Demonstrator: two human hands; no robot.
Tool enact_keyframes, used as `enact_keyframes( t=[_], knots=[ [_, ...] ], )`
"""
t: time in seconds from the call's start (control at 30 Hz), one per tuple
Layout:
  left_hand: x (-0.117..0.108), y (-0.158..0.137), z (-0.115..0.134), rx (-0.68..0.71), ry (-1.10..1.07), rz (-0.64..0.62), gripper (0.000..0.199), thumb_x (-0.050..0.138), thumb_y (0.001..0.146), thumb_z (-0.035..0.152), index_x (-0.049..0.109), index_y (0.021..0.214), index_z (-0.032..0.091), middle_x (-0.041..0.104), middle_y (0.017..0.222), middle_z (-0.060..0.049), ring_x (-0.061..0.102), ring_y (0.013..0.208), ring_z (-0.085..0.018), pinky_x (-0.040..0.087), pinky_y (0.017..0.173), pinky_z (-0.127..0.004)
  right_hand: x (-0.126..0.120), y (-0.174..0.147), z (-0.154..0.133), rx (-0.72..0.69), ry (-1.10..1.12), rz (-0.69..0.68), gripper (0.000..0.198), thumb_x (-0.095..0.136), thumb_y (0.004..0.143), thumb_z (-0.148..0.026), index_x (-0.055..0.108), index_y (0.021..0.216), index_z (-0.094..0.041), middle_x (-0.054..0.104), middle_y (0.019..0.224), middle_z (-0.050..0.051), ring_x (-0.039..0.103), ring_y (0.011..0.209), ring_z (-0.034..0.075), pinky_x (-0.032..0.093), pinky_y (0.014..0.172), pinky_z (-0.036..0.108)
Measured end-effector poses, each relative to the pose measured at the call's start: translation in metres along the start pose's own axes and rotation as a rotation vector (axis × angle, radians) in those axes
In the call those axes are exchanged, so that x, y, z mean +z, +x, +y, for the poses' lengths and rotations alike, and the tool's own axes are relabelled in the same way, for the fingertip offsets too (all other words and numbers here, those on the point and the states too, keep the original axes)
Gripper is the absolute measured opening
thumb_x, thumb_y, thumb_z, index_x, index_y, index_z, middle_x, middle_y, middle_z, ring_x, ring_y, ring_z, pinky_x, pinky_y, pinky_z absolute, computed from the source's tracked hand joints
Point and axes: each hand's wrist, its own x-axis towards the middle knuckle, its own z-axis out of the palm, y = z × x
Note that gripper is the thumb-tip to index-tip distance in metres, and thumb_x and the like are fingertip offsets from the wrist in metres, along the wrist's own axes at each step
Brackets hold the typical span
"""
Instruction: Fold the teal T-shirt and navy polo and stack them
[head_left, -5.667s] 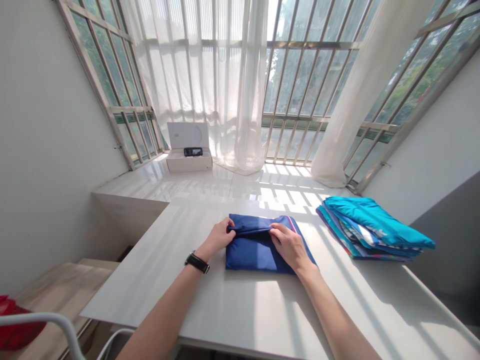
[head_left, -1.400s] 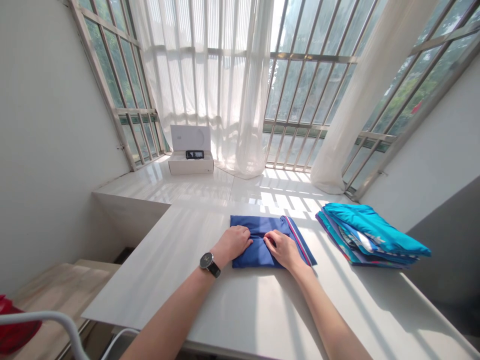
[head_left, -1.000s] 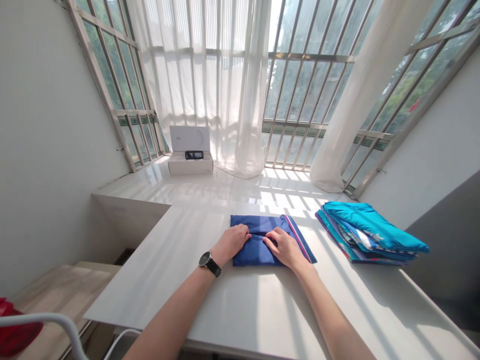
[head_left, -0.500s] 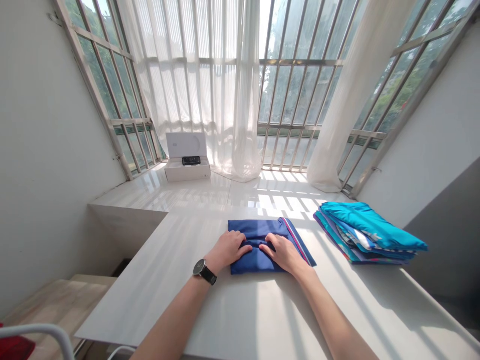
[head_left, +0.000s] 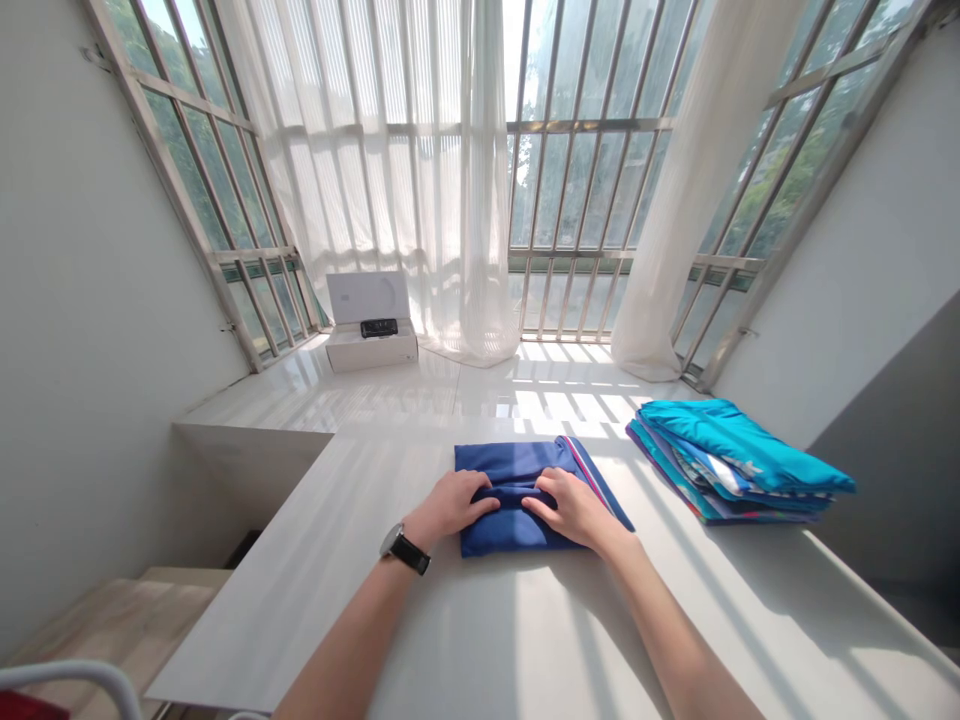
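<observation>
A folded dark blue garment (head_left: pixel 517 540) lies flat on the white table, with a red and white stripe along its right end. My left hand (head_left: pixel 457 500) is on its left part, thumb and fingers closed on the cloth. On the right part, my right hand (head_left: pixel 568 505) pinches the same cloth between thumb and fingers. A raised crease runs across the garment between the two hands. A watch with a black strap (head_left: pixel 405 548) is on my left wrist.
To the right stands a stack of folded clothes (head_left: pixel 735 460), a turquoise one on top. An open white box (head_left: pixel 373 350) with a black device (head_left: pixel 379 328) in it sits on the windowsill. Behind are white curtains (head_left: pixel 480 200) and barred windows. The table (head_left: pixel 345 560) has a left edge above a lower wooden surface.
Both hands have shifted slightly toward me on the garment, and the crease between them looks straighter and more gathered. The camera view has moved slightly.
</observation>
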Motion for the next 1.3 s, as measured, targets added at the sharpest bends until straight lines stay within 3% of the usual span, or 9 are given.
enact_keyframes(
  t=[0.1,0.23,0.37,0.57,0.8,1.0,1.2,1.3],
  knots=[
    [-0.002,0.0,-0.003,0.022,-0.014,-0.03,0.025,0.062,0.098,0.043,0.072,0.101,0.02,0.074,0.101,-0.006,0.068,0.095,-0.026,0.048,0.085,-0.034,0.0,0.001,-0.001,0.003,-0.003,0.0,0.03,0.056,0.1,-0.043,0.062,0.08,-0.022,0.07,0.089,0.007,0.067,0.084,0.023,0.047,0.076,0.031],
    [-0.007,-0.001,0.0,0.039,-0.055,-0.006,0.029,0.056,0.1,0.042,0.071,0.092,0.019,0.071,0.096,-0.007,0.066,0.091,-0.024,0.048,0.08,-0.032,-0.001,0.004,-0.004,0.108,0.016,-0.053,0.02,0.057,0.1,-0.038,0.062,0.089,-0.022,0.072,0.081,0.006,0.069,0.075,0.024,0.043,0.067,0.03],
    [-0.008,-0.001,-0.001,0.006,-0.183,0.015,0.029,0.053,0.101,0.041,0.069,0.09,0.019,0.07,0.088,-0.004,0.064,0.081,-0.02,0.045,0.072,-0.029,-0.007,0.003,-0.005,0.159,0.107,-0.075,0.016,0.055,0.1,-0.037,0.062,0.105,-0.023,0.075,0.088,0.006,0.071,0.083,0.024,0.043,0.07,0.03],
    [-0.003,0.0,-0.006,-0.057,-0.271,0.063,0.027,0.059,0.096,0.045,0.068,0.089,0.02,0.071,0.083,-0.002,0.063,0.077,-0.019,0.043,0.069,-0.028,-0.016,-0.002,0.007,0.192,0.111,-0.141,0.037,0.054,0.096,-0.055,0.06,0.077,-0.023,0.07,0.081,0.005,0.065,0.076,0.022,0.042,0.068,0.031],
    [-0.01,-0.002,-0.008,-0.021,-0.358,-0.006,0.026,0.068,0.089,0.045,0.071,0.085,0.019,0.07,0.084,-0.001,0.061,0.077,-0.018,0.042,0.069,-0.027,-0.018,-0.003,0.02,0.111,0.196,-0.125,0.04,0.057,0.091,-0.057,0.059,0.073,-0.021,0.066,0.091,0.006,0.062,0.081,0.022,0.046,0.075,0.032],
    [-0.014,-0.001,-0.007,-0.027,-0.282,0.047,0.031,0.064,0.092,0.047,0.07,0.08,0.019,0.068,0.082,-0.002,0.06,0.077,-0.018,0.043,0.072,-0.028,-0.019,-0.003,0.025,0.158,0.23,-0.1,0.039,0.056,0.093,-0.058,0.057,0.074,-0.023,0.061,0.069,0.0,0.056,0.068,0.02,0.04,0.063,0.031],
    [-0.008,0.002,-0.008,-0.057,-0.149,0.029,0.036,0.056,0.098,0.047,0.07,0.079,0.02,0.068,0.085,-0.005,0.061,0.081,-0.021,0.045,0.076,-0.029,-0.012,-0.003,0.035,0.157,0.312,-0.018,0.026,0.056,0.093,-0.048,0.065,0.093,-0.023,0.072,0.088,0.004,0.066,0.083,0.024,0.048,0.075,0.033],
    [-0.004,0.003,-0.011,-0.054,-0.106,0.031,0.037,0.053,0.099,0.046,0.07,0.081,0.02,0.069,0.086,-0.006,0.062,0.082,-0.021,0.047,0.077,-0.03,-0.012,-0.005,0.039,0.161,0.277,-0.013,0.027,0.055,0.093,-0.047,0.067,0.093,-0.023,0.074,0.092,0.005,0.067,0.086,0.025,0.049,0.077,0.034]
  ],
)
